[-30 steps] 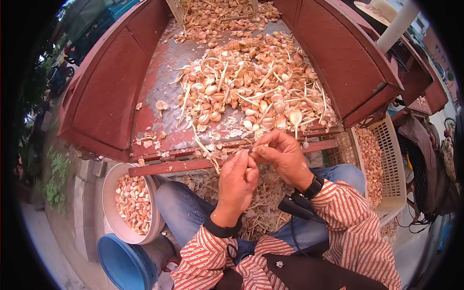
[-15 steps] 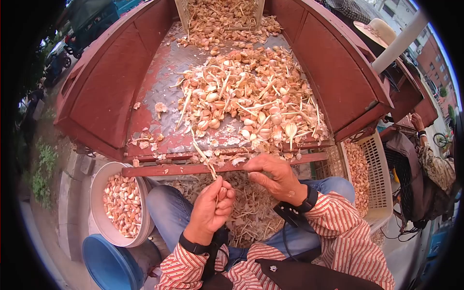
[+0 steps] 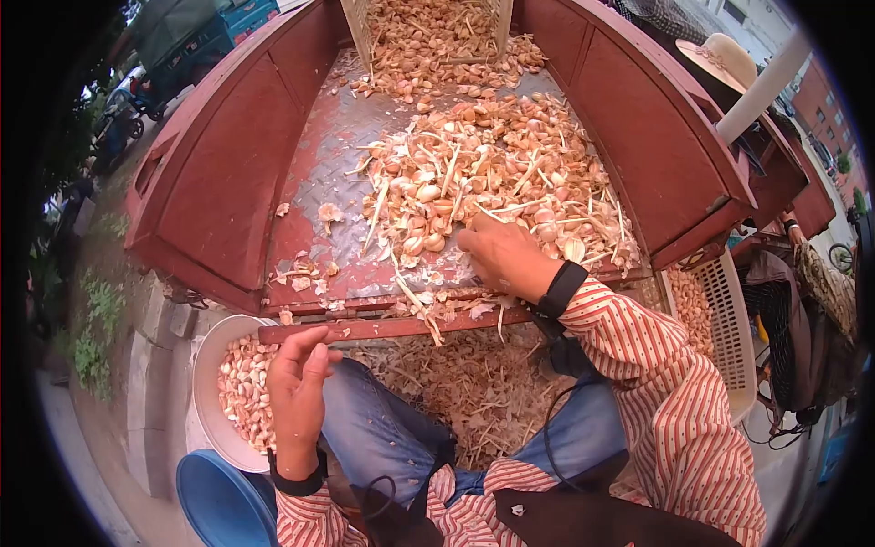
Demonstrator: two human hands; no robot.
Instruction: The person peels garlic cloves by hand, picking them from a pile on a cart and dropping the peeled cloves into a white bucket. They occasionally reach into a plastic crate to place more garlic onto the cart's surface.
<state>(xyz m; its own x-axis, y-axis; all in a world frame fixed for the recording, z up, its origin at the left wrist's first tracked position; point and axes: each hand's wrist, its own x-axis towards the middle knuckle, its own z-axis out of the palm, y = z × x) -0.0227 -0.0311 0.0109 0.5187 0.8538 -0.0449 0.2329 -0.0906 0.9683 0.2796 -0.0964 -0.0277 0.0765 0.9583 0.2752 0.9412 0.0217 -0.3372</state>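
Observation:
My right hand (image 3: 507, 258) reaches into the near edge of the garlic pile (image 3: 483, 173) on the red cart bed, its fingertips hidden behind the hand and among the cloves. Beside the white bucket of garlic cloves (image 3: 244, 392), my left hand (image 3: 299, 387) is raised with its fingers apart and nothing visible in it. A dry garlic stalk (image 3: 417, 305) hangs over the cart's front board (image 3: 392, 327), between my two hands.
A blue bucket (image 3: 223, 501) stands below the white one. On the right is a cream plastic crate (image 3: 729, 314) with cloves. Skins and stalks litter the ground (image 3: 474, 392) between my knees. Another person (image 3: 811, 264) sits at the far right.
My left hand has moved left to the white bucket and opened, and the stalk it touched now hangs over the board. My right hand has moved up into the pile. The view has shifted slightly.

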